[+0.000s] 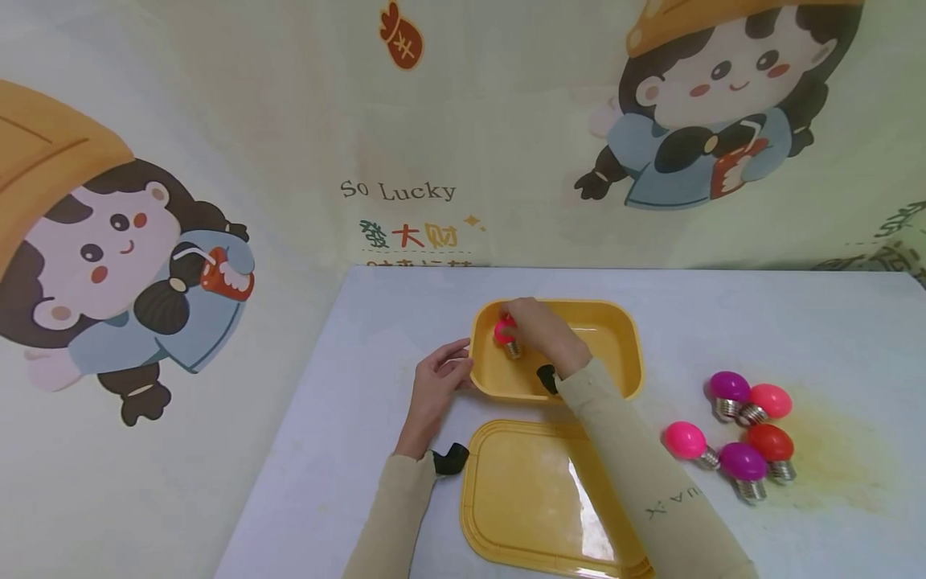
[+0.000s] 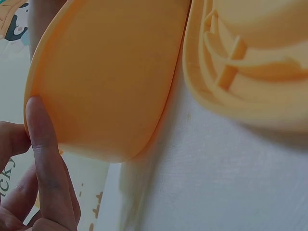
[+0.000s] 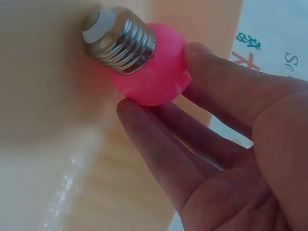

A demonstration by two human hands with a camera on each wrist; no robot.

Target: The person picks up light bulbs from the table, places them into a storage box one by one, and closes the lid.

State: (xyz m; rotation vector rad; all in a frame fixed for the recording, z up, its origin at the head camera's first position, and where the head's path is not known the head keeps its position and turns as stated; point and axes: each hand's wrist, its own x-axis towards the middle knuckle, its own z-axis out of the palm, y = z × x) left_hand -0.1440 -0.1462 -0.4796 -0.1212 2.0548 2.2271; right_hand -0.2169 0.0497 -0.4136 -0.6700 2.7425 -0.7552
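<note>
My right hand reaches into a yellow plastic box and holds a pink light bulb. In the right wrist view the thumb and fingertips pinch the bulb's round pink part, while its silver screw base points away from the palm. The head view has that bulb inside the box's left end, base downward. At the left end of the box, my left hand grips the rim. Up close, one fingertip lies against the box's wall, with another finger at the edge.
A yellow lid lies in front of the box, partly under the right forearm. On the table's right are purple bulbs, pink bulbs and a red bulb. A printed cloth hangs behind the white table.
</note>
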